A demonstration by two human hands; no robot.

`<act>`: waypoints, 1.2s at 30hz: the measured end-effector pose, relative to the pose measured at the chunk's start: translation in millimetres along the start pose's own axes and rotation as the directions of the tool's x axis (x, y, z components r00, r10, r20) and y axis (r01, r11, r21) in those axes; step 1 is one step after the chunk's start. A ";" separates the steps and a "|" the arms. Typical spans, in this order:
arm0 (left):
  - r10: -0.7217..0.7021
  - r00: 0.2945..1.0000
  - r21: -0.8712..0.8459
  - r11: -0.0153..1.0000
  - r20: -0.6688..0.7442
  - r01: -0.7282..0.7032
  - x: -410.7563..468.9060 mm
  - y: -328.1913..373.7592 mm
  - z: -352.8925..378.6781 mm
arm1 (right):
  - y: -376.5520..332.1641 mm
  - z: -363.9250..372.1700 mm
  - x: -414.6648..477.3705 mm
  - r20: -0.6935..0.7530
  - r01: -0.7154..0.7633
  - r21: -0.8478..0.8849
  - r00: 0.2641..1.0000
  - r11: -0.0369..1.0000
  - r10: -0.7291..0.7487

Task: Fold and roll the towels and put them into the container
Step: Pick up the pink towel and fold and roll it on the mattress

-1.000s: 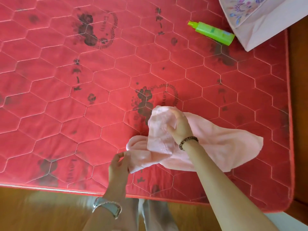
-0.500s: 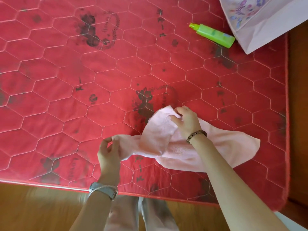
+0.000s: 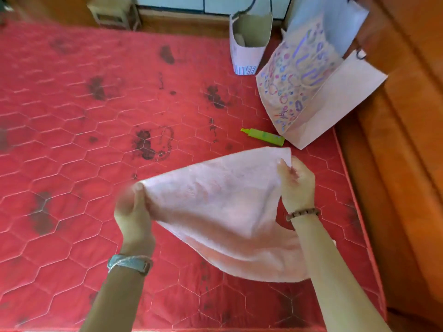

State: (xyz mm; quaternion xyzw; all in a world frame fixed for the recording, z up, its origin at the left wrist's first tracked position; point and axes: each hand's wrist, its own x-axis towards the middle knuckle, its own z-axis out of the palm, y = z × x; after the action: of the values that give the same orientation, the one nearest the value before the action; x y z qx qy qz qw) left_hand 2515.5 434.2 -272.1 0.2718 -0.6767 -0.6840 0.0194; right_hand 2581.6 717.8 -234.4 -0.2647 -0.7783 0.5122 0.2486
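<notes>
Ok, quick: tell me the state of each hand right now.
Left hand: closed, pinching one top corner of the towel.
Right hand: closed, pinching the other top corner of the towel.

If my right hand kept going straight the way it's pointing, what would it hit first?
Probably the green bottle lying on the mattress, just beyond the right hand holding the towel; height is unclear, so it could pass over it.

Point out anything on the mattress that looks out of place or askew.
The green bottle lies on its side on the red mattress, beside the patterned paper bag, and has no part in towel folding. The pink towel hangs unfolded between the left hand and right hand, which is normal here.
</notes>
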 end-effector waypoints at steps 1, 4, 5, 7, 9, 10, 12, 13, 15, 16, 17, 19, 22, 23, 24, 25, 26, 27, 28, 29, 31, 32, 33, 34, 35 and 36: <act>0.026 1.000 -0.042 0.999 0.015 -0.025 1.1 23.8 6.4 | -16.9 -3.0 7.9 -0.022 0.020 0.018 1.000 1.000 -0.020; 0.113 0.993 -0.114 0.988 0.046 -0.107 5.5 81.3 23.1 | -58.5 -8.6 30.7 -0.071 0.050 0.044 0.996 0.998 -0.046; 0.144 0.988 -0.141 0.981 0.059 -0.134 6.4 107.4 28.1 | -79.9 -11.7 40.2 -0.092 0.061 0.060 0.994 0.996 -0.055; 0.213 0.974 -0.185 0.963 0.072 -0.197 9.3 156.3 37.7 | -116.6 -16.5 61.5 -0.122 0.104 0.090 0.988 0.991 -0.093; 0.303 0.950 -0.231 0.932 0.078 -0.278 8.5 207.8 47.1 | -153.8 -20.6 82.6 -0.155 0.162 0.122 0.978 0.979 -0.143; 0.350 0.934 -0.242 0.914 0.073 -0.324 7.0 232.8 49.8 | -172.0 -22.5 91.6 -0.167 0.186 0.142 0.973 0.972 -0.161; 0.433 0.899 -0.265 0.876 0.065 -0.402 6.9 275.1 49.7 | -203.0 -25.3 105.7 -0.183 0.240 0.158 0.960 0.958 -0.211; 0.462 0.884 -0.288 0.858 0.069 -0.425 7.2 292.5 47.6 | -215.8 -26.3 110.8 -0.194 0.269 0.170 0.952 0.948 -0.236; 0.493 0.866 -0.335 0.833 0.085 -0.441 9.5 322.1 40.0 | -238.1 -25.9 117.8 -0.215 0.330 0.178 0.932 0.927 -0.291; 0.501 0.861 -0.342 0.828 0.093 -0.445 10.4 332.6 35.2 | -246.0 -25.3 119.0 -0.217 0.343 0.169 0.927 0.924 -0.305; 0.509 0.855 -0.349 0.822 0.097 -0.450 10.5 340.9 29.4 | -251.2 -23.5 118.3 -0.214 0.352 0.158 0.924 0.923 -0.316; 0.522 0.848 -0.357 0.813 0.096 -0.460 10.5 347.3 17.1 | -254.1 -17.9 111.2 -0.207 0.350 0.138 0.925 0.927 -0.319; 0.505 0.857 -0.334 0.829 0.101 -0.449 13.3 328.1 -0.7 | -233.9 -4.5 92.3 -0.178 0.303 0.130 0.944 0.944 -0.279; 0.481 0.871 -0.329 0.842 0.099 -0.427 13.8 315.5 -6.5 | -222.7 0.5 83.6 -0.168 0.284 0.131 0.951 0.950 -0.261; 0.450 0.888 -0.324 0.858 0.097 -0.399 15.7 301.8 -11.5 | -210.4 5.5 76.0 -0.159 0.271 0.131 0.955 0.954 -0.250; 0.413 0.906 -0.308 0.877 0.092 -0.369 17.5 284.6 -17.3 | -196.1 11.3 66.4 -0.141 0.254 0.134 0.962 0.958 -0.235; 0.376 0.923 -0.283 0.897 0.081 -0.341 19.3 264.4 -23.6 | -178.6 18.3 56.0 -0.120 0.229 0.133 0.969 0.964 -0.214; 0.342 0.937 -0.263 0.913 0.072 -0.313 21.3 243.7 -30.1 | -160.7 25.2 44.8 -0.099 0.206 0.133 0.976 0.969 -0.194; 0.301 0.951 -0.244 0.929 0.065 -0.277 24.3 221.0 -37.1 | -139.8 33.0 33.1 -0.074 0.175 0.134 0.983 0.975 -0.167; 0.253 0.966 -0.220 0.947 0.060 -0.234 26.8 197.0 -44.7 | -117.6 40.7 21.1 -0.045 0.138 0.134 0.990 0.981 -0.133; 0.140 0.989 -0.158 0.979 0.041 -0.132 31.5 144.1 -61.6 | -70.9 53.7 -5.8 -0.002 0.062 0.091 0.998 0.994 -0.062; 0.091 0.996 -0.126 0.988 0.023 -0.087 32.2 118.6 -69.5 | -49.7 58.5 -19.2 0.014 0.032 0.051 0.999 0.998 -0.033; 0.050 0.999 -0.089 0.995 0.003 -0.050 31.9 93.1 -77.4 | -29.1 62.4 -33.2 0.031 0.005 0.008 1.000 1.000 -0.005; 0.018 1.000 -0.051 0.999 -0.020 -0.019 30.9 68.8 -84.5 | -10.1 65.3 -47.0 0.050 -0.022 -0.030 0.998 0.999 0.023; -0.005 0.999 -0.016 1.000 -0.044 0.005 28.4 46.3 -90.9 | 8.0 67.2 -60.8 0.068 -0.045 -0.055 0.996 0.997 0.049; -0.031 0.997 0.022 0.999 -0.065 0.032 25.5 24.9 -96.5 | 26.1 68.1 -73.5 0.081 -0.073 -0.074 0.994 0.995 0.079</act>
State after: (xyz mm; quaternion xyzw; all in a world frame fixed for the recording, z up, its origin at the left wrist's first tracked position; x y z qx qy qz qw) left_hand 2523.8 333.7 -251.5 0.3047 -0.6791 -0.6673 0.0274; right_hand 2595.0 632.3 -291.1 -0.2812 -0.7952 0.5038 0.1865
